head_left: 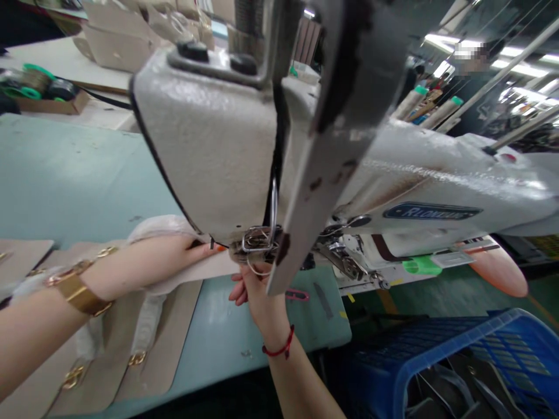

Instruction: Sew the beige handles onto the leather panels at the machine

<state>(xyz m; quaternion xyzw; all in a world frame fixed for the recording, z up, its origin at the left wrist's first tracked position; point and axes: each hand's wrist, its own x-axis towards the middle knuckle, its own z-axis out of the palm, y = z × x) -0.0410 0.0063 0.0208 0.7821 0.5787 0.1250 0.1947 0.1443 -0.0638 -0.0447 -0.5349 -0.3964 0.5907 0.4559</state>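
My left hand (181, 256) reaches in from the left and holds a beige panel (196, 273), its fingertips close to the needle area of a sewing machine (209, 139). Part of that panel is covered by whitish wrapping. My right hand (259, 291) is raised just under the machine head, beside the presser foot area. Its thumb and forefinger come together there, partly hidden by the machine, and the other fingers are curled. What they pinch, if anything, cannot be made out. Under my left forearm lie several beige panels (174, 331) with wrapped straps and gold-coloured buckles.
A grey metal bar (323, 174) slants across the front of the machine. Pink-handled snips (297, 295) lie on the green tabletop (227, 331). A blue plastic basket (397, 372) with dark pieces stands at lower right. Thread spools (37, 81) sit at far left; a person stands in the background.
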